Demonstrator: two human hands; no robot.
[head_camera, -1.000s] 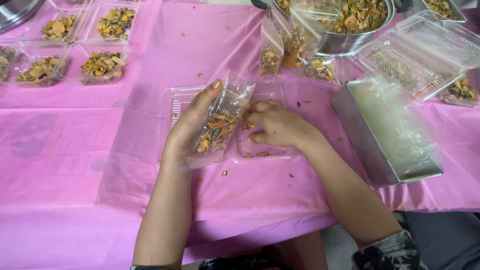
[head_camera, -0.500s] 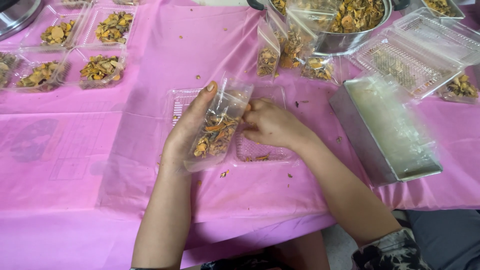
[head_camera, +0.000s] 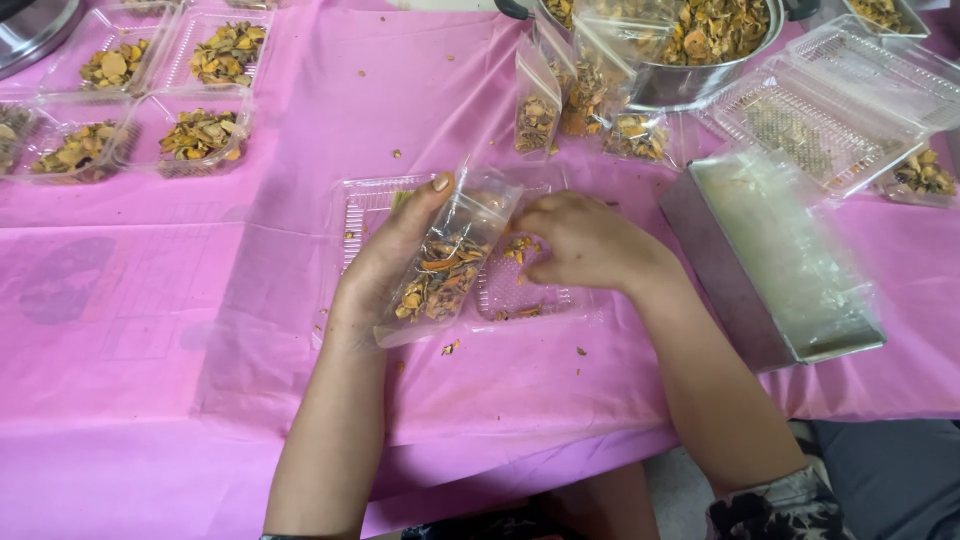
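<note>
Now: left hand (head_camera: 395, 265) grips clear pouch (head_camera: 450, 262) of dried orange-brown pieces, at worktop (head_camera: 150, 400) centre | long axis 1-to-7 o'clock, mouth up | right hand (head_camera: 585, 240) at pouch's 3 o'clock, curled over clear tray (head_camera: 362, 205), nearer the mouth | fingertips hidden; whether they pinch pieces, cannot tell.

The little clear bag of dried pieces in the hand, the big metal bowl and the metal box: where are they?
Clear bag (head_camera: 445, 270): head view, on its filled lower half, held in the left hand.
Metal bowl (head_camera: 690, 85): head view, on its shiny outer wall.
Metal box (head_camera: 715, 275): head view, on its grey side wall.
</note>
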